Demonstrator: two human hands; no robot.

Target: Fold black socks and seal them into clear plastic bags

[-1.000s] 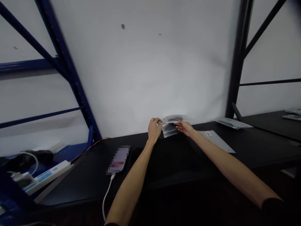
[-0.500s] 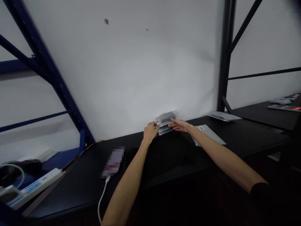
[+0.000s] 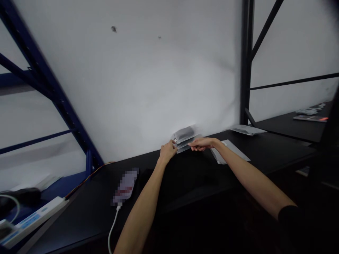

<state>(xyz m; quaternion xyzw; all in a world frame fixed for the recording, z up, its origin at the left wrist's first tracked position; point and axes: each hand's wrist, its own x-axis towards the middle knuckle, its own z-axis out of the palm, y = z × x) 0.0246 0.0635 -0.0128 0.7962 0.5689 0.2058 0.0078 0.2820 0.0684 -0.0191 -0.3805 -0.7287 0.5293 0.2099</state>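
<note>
My left hand (image 3: pixel 168 151) is closed on the left edge of a frosted zip bag (image 3: pixel 184 133) with something dark inside, held tilted near the wall. Just beneath it is a second translucent bag (image 3: pixel 182 145), partly covered by the upper one. My right hand (image 3: pixel 202 144) has its fingers curled together at the right part of this lower bag, and seems to pinch it; the exact contact is hard to make out. Behind my right wrist, another frosted bag (image 3: pixel 234 151) lies flat on the black tabletop (image 3: pixel 185 180).
Farther right, a bag (image 3: pixel 247 129) rests against the wall side. At left lie a phone (image 3: pixel 125 186) with a white cable (image 3: pixel 113 225) and a power strip (image 3: pixel 34 222). Blue (image 3: pixel 53 88) and black (image 3: pixel 246 63) rack posts flank the wall.
My right hand's spread fingers have curled together and shifted slightly down, off the upper bag onto the lower one. My left hand keeps its hold. The camera view has turned slightly right.
</note>
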